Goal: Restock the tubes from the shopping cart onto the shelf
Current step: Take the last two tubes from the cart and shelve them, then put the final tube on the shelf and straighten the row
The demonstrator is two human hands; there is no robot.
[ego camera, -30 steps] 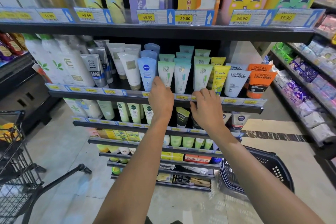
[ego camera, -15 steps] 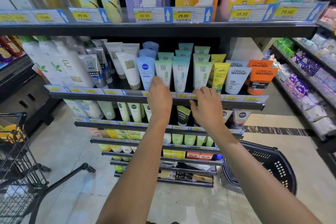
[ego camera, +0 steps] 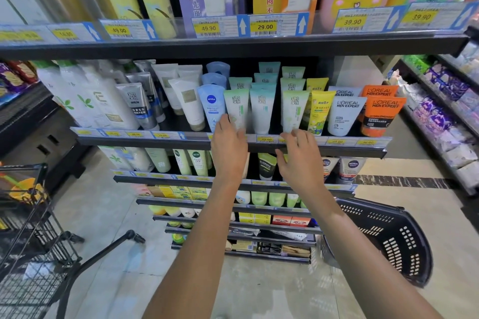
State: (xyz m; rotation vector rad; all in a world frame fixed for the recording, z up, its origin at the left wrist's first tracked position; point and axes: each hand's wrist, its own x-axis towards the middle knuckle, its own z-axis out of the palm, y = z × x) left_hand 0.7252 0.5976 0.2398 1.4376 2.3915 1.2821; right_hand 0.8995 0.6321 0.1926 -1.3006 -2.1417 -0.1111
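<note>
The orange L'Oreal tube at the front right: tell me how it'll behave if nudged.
The orange L'Oreal tube stands on its narrow cap with the wide end up, so it probably tips easily. It sits close beside the white L'Oreal tube, which may catch it.

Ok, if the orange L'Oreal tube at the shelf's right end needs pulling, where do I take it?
Pinch the front orange L'Oreal tube across its wide flat crimped top, coming from the front and above. It stands cap-down, tapering downward, with the white L'Oreal tube close on its left.

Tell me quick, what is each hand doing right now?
Left hand: open, holding nothing, fingertips at the front green-white tube.
Right hand: open, holding nothing, fingers spread at the shelf edge.
</note>
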